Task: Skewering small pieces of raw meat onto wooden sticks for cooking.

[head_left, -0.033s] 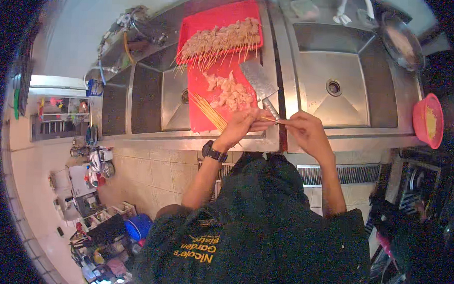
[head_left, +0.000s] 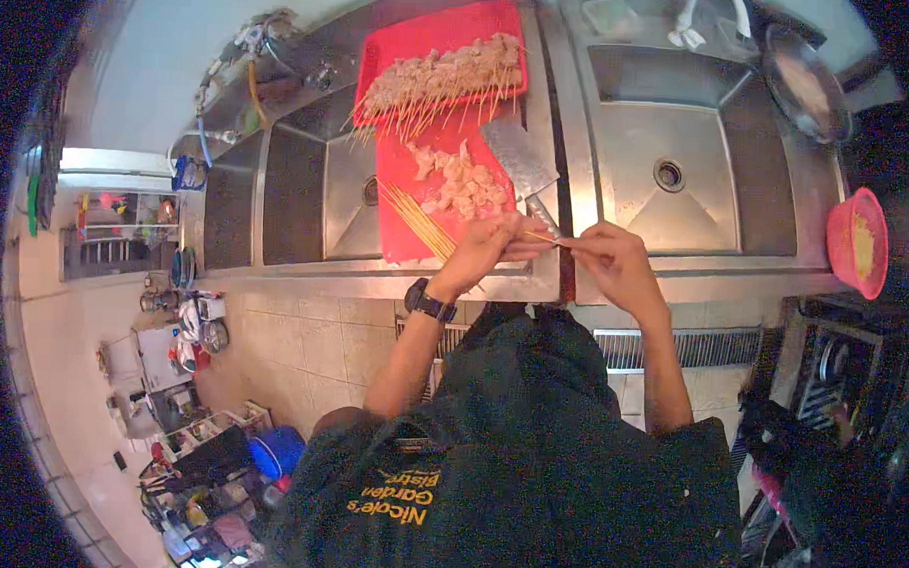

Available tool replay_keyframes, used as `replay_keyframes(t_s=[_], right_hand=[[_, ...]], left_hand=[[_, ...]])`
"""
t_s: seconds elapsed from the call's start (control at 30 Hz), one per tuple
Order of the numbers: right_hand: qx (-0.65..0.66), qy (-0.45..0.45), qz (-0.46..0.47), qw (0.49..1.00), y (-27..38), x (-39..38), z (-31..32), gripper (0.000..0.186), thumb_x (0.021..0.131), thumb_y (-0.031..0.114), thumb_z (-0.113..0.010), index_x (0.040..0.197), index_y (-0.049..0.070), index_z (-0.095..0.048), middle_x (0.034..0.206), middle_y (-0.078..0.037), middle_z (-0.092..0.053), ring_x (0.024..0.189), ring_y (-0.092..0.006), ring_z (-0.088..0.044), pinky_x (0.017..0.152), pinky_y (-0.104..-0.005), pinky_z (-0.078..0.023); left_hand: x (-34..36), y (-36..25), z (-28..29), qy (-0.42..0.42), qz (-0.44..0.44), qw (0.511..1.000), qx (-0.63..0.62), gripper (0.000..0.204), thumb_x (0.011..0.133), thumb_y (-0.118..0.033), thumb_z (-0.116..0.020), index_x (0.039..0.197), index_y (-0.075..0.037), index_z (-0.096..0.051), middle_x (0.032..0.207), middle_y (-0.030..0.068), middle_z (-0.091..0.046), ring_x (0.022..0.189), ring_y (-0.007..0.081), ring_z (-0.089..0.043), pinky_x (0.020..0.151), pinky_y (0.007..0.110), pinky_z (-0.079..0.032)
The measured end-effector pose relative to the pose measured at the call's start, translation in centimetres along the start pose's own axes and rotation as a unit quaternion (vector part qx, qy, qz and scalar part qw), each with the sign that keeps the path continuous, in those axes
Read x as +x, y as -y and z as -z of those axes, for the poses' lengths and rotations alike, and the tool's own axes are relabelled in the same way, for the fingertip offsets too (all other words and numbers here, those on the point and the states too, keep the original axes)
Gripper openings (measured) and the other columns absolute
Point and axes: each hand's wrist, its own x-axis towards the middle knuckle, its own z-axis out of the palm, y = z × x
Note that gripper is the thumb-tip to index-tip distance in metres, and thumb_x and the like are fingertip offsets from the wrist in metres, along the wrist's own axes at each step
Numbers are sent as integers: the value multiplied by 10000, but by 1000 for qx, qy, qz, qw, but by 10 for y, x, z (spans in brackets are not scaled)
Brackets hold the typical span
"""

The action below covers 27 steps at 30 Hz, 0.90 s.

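Jutting out over the left basin, the red board carries a bundle of thin skewers along its left side; a nudge from the left wrist could roll some off that edge into the basin. Beyond them the red tray holds tightly packed skewered meat, its sticks poking past the near rim, where a forward reach might snag. Loose raw meat pieces lie on the board. The left hand is turned palm up near the counter's front edge; whether its fingers grip anything, I cannot tell. Just beyond sits the cleaver, its handle close behind those fingers, so pushing that hand away from the body could knock the blade round. One thin stick runs between the hands, near a dark seam dividing the counters, where a dropped piece might lodge. The right hand has thumb and fingertips pinched together on the stick's right end; a slip could prick the left fingers. It has room to swing outward above the right basin, minding the steel near rim, well before the pink bowl.
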Motion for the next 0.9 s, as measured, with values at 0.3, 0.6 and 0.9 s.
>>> replay_keyframes(t_s=[0.3, 0.6, 0.9], right_hand=[[87, -102, -135, 982, -9, -17, -27, 177, 857, 115, -703, 1028, 94, -746, 862, -55, -666, 731, -140, -609, 635, -267, -480], [180, -162, -144, 959, -14, -25, -60, 212, 894, 88, -682, 1100, 47, -715, 962, -43, -645, 678, -54, -531, 589, -195, -428], [192, -176, -134, 956, -6, -16, -74, 211, 910, 69, -654, 1107, -3, -680, 1014, -81, -648, 914, -122, -634, 725, -242, -531]], left_hand=[[20, -6, -32, -173, -76, 979, -82, 473, 1041, -379, -409, 1306, -5, -529, 1119, 126, -652, 1039, 214, -649, 908, 316, -538], [33, 18, -46, -217, -123, 953, -173, 355, 1024, -270, -494, 1218, 14, -580, 1054, 75, -664, 979, 169, -651, 883, 306, -530], [20, 29, -46, -224, -136, 965, -8, 281, 996, -229, -557, 1074, 19, -666, 969, 61, -694, 925, 121, -646, 850, 283, -524]])
